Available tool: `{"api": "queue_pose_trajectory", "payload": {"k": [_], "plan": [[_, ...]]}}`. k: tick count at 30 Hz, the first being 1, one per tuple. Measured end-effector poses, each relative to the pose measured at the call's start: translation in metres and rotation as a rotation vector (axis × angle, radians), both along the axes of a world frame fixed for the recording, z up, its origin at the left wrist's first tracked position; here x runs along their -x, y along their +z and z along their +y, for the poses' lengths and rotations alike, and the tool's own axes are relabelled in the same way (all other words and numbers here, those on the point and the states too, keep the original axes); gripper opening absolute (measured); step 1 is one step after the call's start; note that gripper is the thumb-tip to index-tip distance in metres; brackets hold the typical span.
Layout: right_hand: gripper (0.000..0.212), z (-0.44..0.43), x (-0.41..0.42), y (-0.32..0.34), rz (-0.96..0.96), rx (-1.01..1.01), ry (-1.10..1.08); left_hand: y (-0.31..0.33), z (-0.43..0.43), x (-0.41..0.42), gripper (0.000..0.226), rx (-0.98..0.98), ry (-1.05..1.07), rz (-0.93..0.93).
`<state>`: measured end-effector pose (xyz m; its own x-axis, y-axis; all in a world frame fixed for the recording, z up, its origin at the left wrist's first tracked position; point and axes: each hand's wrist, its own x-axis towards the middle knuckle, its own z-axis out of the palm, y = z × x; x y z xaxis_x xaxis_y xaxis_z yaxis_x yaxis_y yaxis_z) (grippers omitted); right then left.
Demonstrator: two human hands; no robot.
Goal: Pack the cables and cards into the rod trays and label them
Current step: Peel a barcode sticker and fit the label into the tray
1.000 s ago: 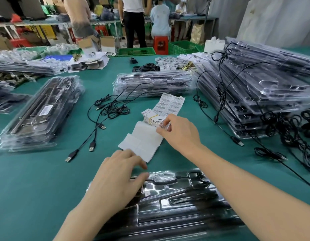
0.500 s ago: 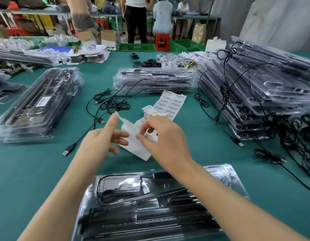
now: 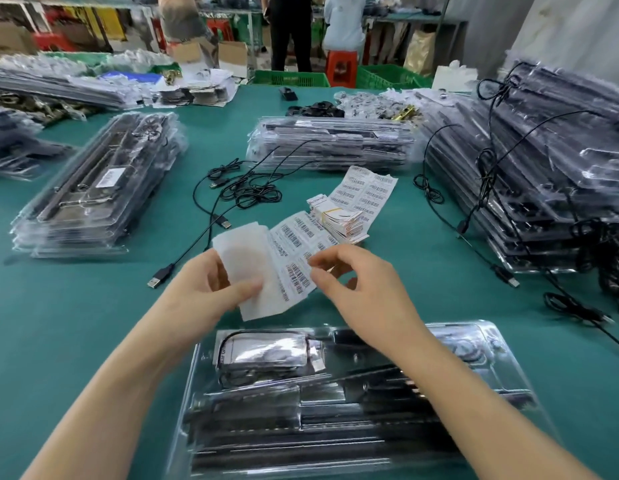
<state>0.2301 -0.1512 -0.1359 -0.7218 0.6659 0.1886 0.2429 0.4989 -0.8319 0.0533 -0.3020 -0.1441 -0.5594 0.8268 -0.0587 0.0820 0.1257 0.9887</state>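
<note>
- Two hands meet on one label sheet (image 3: 266, 268). The left hand (image 3: 204, 292) grips its blank white end, thumb on top. The right hand (image 3: 363, 292) has thumb and forefinger curled in a pinch at the printed edge, apparently lifting a single barcode label.
- One tray (image 3: 498, 341) lies under both forearms, on the body side of the hands. Its long axis runs left to right, and the sheet slants across it, rising away from the left hand.
- One cable (image 3: 249, 332) coils around one card (image 3: 263, 351) in the tray's pocket, just beneath the left wrist, so labelling looks like the step in hand.
- Nearer of the two for sticking is the right hand: it holds the label, and the tray's lid lies directly below its wrist, so the move is downward and toward the body.
- One stack of cards (image 3: 339, 220) and a second label sheet (image 3: 370, 188) lie just beyond the right hand.
- Several loose cables (image 3: 252, 195) tangle beyond the left hand; I cannot tell their number.
- Three stacks of packed trays are clear: left (image 3: 96, 188), far centre (image 3: 329, 143), right (image 3: 543, 168).
</note>
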Motion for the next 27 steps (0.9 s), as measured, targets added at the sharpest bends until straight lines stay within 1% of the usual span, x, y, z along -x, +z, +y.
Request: {"api": "queue_pose_trajectory", "payload": {"k": [2,4,5,7,9,11,13,16,21,24,27], "plan": [[0.012,-0.002,0.008,0.001,-0.074,-0.022,0.036,-0.002,0.001,-0.003,0.023,-0.002,-0.005,-0.020],[0.016,-0.008,0.015,0.002,-0.122,-0.060,0.072,-0.002,0.003,-0.005,0.024,0.020,-0.005,-0.049],[0.017,-0.012,0.018,0.002,-0.129,-0.097,0.075,-0.002,0.004,-0.005,0.024,0.026,0.006,-0.045],[0.019,-0.019,0.023,0.002,-0.136,-0.235,0.044,-0.002,0.004,-0.004,0.023,0.014,0.024,-0.038],[0.021,-0.025,0.025,0.002,-0.136,-0.345,0.020,0.000,0.004,-0.004,0.025,-0.009,0.016,-0.065],[0.023,-0.028,0.026,0.003,-0.138,-0.387,0.017,0.002,0.003,-0.006,0.030,-0.028,-0.015,-0.086],[0.025,-0.031,0.025,0.003,-0.152,-0.436,0.020,0.003,0.002,-0.006,0.028,-0.043,-0.015,-0.044],[0.028,-0.034,0.024,0.003,-0.132,-0.453,0.049,0.001,0.003,-0.005,0.030,-0.019,0.048,-0.027],[0.039,-0.037,0.021,0.004,-0.096,-0.436,0.043,0.003,0.002,-0.005,0.028,-0.081,0.008,-0.164],[0.038,-0.037,0.020,0.006,-0.101,-0.448,0.022,0.004,0.002,-0.005,0.029,-0.095,-0.018,-0.180],[0.035,-0.037,0.018,0.006,-0.094,-0.445,0.008,0.005,0.002,-0.006,0.024,-0.096,-0.038,-0.199]]}}
